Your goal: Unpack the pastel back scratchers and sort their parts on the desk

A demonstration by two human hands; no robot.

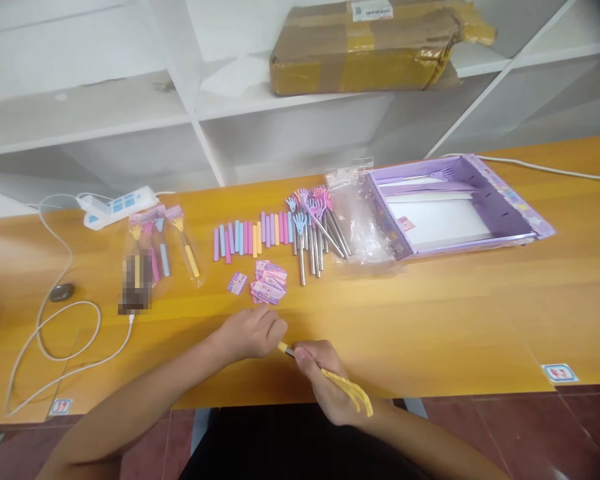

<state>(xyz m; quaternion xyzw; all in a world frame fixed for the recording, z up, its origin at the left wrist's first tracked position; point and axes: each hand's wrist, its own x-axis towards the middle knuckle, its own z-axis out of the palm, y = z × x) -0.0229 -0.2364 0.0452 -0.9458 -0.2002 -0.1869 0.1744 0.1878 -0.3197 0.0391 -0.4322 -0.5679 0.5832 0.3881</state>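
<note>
My left hand is closed round the yellow grip sleeve of a back scratcher, and only the sleeve's end shows. My right hand wraps the metal rod, with the yellow hand-shaped head of the back scratcher sticking out toward me. A short bit of bare rod shows between the two fists. Beyond my hands lie small printed cards in a loose pile, and one single card. Behind them is a row of coloured sleeves, beside a heap of metal back scratchers with pink, purple and blue heads.
At the right stands a purple box, with clear plastic bags against its left side. Bagged back scratchers, a power strip and a white cable lie at the left. A taped carton rests on the shelf.
</note>
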